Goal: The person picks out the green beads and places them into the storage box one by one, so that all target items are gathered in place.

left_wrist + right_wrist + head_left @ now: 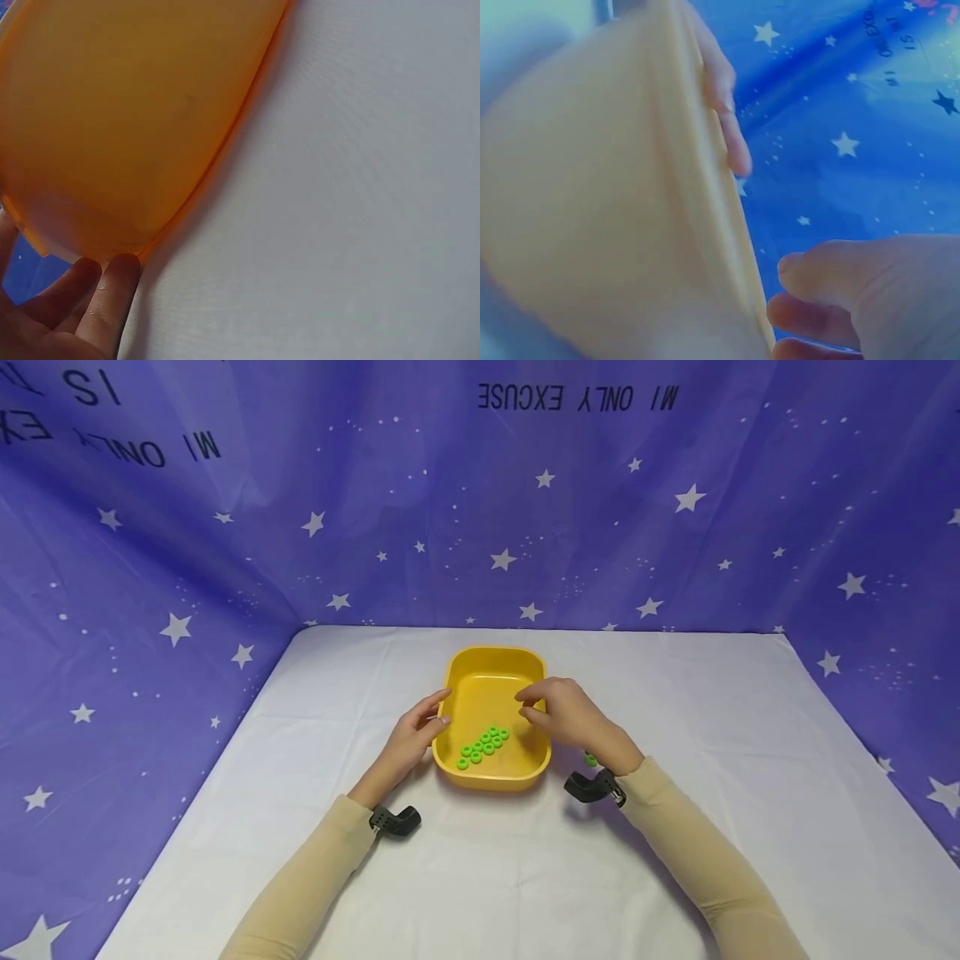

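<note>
A yellow plastic basin (492, 781) stands on the white cloth, with several small bright green rings (485, 738) clustered in its front left part. My left hand (411, 737) holds the basin's left side; its thumb and index finger reach over the rim. Other left fingertips (120, 264) press the outer wall in the left wrist view. Above the basin's right rim hovers my right hand (564, 706), thumb and index finger apart, with nothing seen between them. The right wrist view shows these fingers (810, 274) beside the rim; part of that hand lies outside the frame.
Partly hidden by the right wrist, a green piece (591, 760) lies on the white tablecloth (675, 693) right of the basin. A purple star-printed curtain (502, 510) hangs behind and at both sides. Each wrist carries a black camera mount (396, 821).
</note>
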`<state>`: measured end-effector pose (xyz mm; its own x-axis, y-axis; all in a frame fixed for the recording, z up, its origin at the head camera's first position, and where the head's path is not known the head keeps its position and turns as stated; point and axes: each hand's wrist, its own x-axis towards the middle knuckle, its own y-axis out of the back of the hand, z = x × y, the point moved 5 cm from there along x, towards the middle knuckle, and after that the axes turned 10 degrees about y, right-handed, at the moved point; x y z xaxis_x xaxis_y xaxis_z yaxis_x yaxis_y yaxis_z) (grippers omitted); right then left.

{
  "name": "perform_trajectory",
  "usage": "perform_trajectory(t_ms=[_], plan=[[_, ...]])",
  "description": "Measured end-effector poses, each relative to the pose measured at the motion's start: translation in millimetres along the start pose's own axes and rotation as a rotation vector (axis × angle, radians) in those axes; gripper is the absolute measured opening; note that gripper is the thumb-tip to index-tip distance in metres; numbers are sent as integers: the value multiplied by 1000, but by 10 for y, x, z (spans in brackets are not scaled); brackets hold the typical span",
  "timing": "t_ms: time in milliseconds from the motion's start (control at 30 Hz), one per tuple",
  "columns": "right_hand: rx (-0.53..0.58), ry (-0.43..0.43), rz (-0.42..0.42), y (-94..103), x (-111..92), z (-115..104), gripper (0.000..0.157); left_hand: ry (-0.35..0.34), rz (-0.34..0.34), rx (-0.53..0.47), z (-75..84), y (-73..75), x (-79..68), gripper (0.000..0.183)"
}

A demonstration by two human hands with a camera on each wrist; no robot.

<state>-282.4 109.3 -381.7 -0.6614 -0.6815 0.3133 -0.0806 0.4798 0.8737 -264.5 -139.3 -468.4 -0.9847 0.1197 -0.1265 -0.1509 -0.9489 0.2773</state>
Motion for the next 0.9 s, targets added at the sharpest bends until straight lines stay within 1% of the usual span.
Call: perform_trajectory(t_ms=[67,100,133,267,300,333,400,667,900], plan=[[-14,3,30,72,-54,32,24,-1,-5,-4,-5,5,-8,55],[-23,-1,43,102,-84,55,24,2,-8,-4,31,3,-37,55],[-29,-6,49,130,-117,80,24,2,-10,-5,29,2,-40,55],[-55,-43,49,212,-267,183,25,4,-12,-8,26,-1,-53,55],[-61,-46,48,225,-309,209,25,7,-9,-6,24,0,-52,55],[-65,-49,45,236,-351,232,24,4,-7,-8,-16,4,-26,54],[-77,-56,43,254,-436,271,24,2,-6,-7,-10,5,-27,55],[-105,-85,2,249,-748,407,23,-3,-4,-7,8,3,-17,54],[-87,-111,-21,195,-942,484,22,15,10,16,16,9,-11,54]])
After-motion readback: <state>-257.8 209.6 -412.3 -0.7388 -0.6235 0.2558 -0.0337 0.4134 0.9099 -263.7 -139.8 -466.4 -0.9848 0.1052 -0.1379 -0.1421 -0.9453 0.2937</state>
